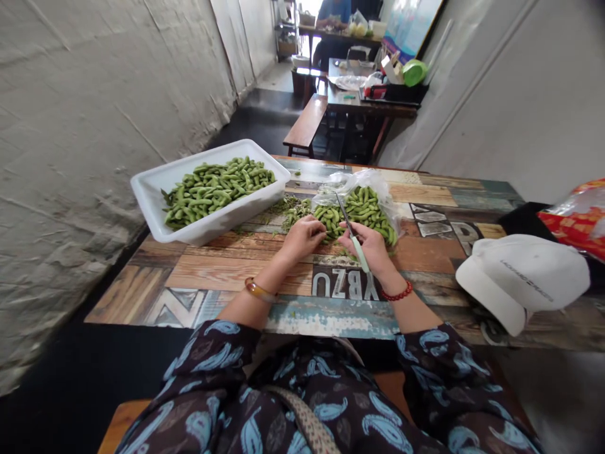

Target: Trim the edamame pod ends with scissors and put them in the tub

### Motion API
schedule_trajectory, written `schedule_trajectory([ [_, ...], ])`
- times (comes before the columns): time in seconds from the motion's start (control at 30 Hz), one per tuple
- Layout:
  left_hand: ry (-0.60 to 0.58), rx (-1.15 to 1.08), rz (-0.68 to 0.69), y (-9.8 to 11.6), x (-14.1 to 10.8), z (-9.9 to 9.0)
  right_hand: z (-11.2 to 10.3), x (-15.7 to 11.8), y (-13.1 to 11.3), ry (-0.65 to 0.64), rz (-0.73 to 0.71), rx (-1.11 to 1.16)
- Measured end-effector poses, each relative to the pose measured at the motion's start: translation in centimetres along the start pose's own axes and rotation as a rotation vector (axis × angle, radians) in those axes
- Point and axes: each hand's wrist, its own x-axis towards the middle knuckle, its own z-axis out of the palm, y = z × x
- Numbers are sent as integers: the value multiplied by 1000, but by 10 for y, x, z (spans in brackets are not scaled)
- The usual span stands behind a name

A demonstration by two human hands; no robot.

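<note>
Left fingers (316, 231) bunch, grip unclear; right fingers (363, 231) hold a knife (360, 252); tub (227, 220) and plastic bag (348, 183) contain green pods (217, 189).

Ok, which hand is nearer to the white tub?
Left. The left hand is apart from the white tub, to its right; the right hand, holding a green-handled tool, is farther right, by the pods at the plastic bag.

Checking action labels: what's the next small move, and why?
Probably bring the left hand toward the green-handled tool: the right hand holds it pointing away, while the left is bunched at the green pods. Whether it pinches one is unclear.
</note>
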Motion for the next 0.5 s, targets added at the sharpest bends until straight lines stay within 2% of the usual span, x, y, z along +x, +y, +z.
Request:
schedule_trajectory([
  [0.13, -44, -628, -195, 12, -9, -11, -5, 6, -10, -17, -7, 6],
  [0.2, -52, -841, -291, 20, -12, -15, -7, 9, -15, -29, -29, -8],
  [0.33, -49, -1013, -413, 26, -15, -20, -8, 9, -18, -24, -55, -72],
  [0.5, -23, -1062, -417, 29, -14, -22, -13, 1, -14, -132, -195, -221],
])
